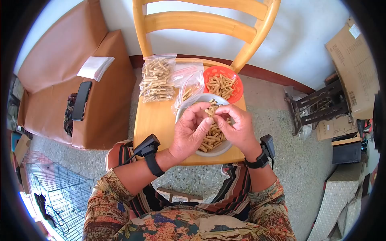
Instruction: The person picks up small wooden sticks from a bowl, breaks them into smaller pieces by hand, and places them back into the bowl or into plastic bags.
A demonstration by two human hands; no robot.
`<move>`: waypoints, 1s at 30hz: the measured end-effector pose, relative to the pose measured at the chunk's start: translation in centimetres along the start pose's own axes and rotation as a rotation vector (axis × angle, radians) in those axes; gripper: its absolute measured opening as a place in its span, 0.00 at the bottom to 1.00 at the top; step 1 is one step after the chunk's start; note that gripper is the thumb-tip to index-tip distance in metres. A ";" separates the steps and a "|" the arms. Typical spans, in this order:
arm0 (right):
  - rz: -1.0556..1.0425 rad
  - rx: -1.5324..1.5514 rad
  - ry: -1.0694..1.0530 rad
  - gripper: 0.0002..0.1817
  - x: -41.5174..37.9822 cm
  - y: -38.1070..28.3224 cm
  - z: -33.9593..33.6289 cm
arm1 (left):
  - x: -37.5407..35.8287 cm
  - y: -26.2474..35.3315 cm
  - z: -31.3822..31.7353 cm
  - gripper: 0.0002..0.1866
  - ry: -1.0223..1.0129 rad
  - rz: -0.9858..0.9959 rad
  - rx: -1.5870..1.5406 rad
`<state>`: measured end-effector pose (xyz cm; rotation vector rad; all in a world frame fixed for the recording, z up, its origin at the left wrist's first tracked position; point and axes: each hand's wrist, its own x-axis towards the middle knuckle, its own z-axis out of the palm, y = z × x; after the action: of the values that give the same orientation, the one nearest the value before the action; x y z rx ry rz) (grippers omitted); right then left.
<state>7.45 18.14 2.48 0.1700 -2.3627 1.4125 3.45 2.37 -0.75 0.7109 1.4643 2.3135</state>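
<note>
Left hand (191,127) and right hand (238,126) both pinch short tan sticks (210,110) at the fingertips; fingers hide the count. Sticks are over the pale bowl (214,153), probably so drops land back in it; more sticks inside. Bowl is at the near side of the chair seat (155,124), likely for short reach. Red basket (240,89) of sticks just beyond. Bulging clear bag (157,80) and partly filled bag (188,91) sit left of basket, apparently within easy reach.
</note>
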 end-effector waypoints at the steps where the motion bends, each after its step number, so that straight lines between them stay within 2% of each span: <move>1: 0.002 0.000 0.001 0.07 0.0 -0.1 0.0 | 0.1 0.0 0.1 0.16 0.009 0.071 0.030; 7: -0.076 0.077 0.039 0.10 0.1 -0.3 0.3 | 0.8 0.2 -0.8 0.11 0.104 -0.017 -0.033; 12: -0.008 0.402 0.029 0.09 0.0 -0.5 0.4 | 0.8 0.1 -1.0 0.11 0.093 -0.074 -0.051; 15: 0.043 0.480 -0.020 0.08 0.0 -0.4 0.2 | 0.9 0.2 -1.0 0.11 0.081 -0.064 -0.042; 18: 0.143 0.419 -0.057 0.06 -0.3 -0.1 0.3 | 1.0 0.4 -1.0 0.12 0.081 -0.036 -0.033; 21: 0.125 0.389 -0.051 0.05 -0.4 0.4 0.8 | 1.1 0.2 -1.0 0.13 0.079 0.032 -0.014; 23: 0.101 0.351 -0.061 0.05 -0.4 0.5 0.9 | 1.1 0.1 -1.3 0.14 -0.017 0.121 0.107; 27: 0.068 0.346 -0.058 0.06 -0.3 1.0 1.3 | 1.1 0.0 -1.6 0.13 -0.045 0.140 0.130; 29: 0.077 0.355 -0.049 0.06 -0.4 1.0 1.4 | 1.1 0.1 -1.8 0.13 -0.083 0.217 0.340; 30: 0.087 0.365 -0.041 0.05 -0.4 1.0 1.4 | 1.1 0.1 -1.8 0.13 -0.084 0.217 0.340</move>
<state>7.14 17.34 0.92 0.1968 -2.1449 1.8902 1.54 1.48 -1.05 1.0930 1.8441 2.1720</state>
